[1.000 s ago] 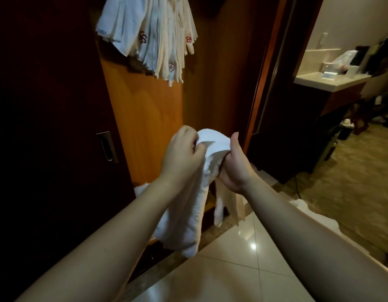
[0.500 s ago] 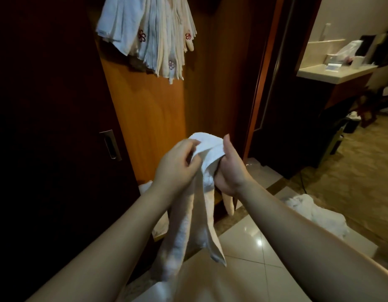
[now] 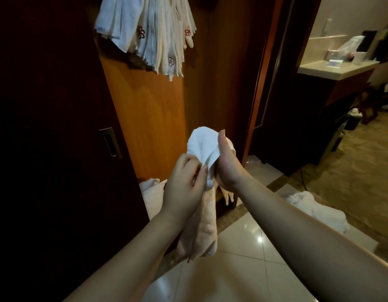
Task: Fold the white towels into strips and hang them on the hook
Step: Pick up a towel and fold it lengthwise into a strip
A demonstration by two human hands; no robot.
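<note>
A white towel (image 3: 202, 144) is bunched lengthwise into a narrow strip in front of me. Its folded top pokes up above my hands and the rest hangs down toward the floor. My right hand (image 3: 226, 166) grips the strip near its top, thumb pointing up. Just below and to the left, my left hand (image 3: 185, 182) holds the strip, fingers curled round it. Several folded white towels with red emblems (image 3: 153, 33) hang in a bunch high on the wooden panel; the hook itself is hidden behind them.
More white towels lie on the floor: a heap (image 3: 317, 210) at the right near the carpet edge and another (image 3: 152, 192) low behind my left hand. A dark door with a recessed handle (image 3: 110, 141) stands left. A counter (image 3: 336, 68) is at the far right.
My left hand has slid down the towel from level with the right hand to below it. The hanging part has gathered from a loose spread into a narrow strip.
</note>
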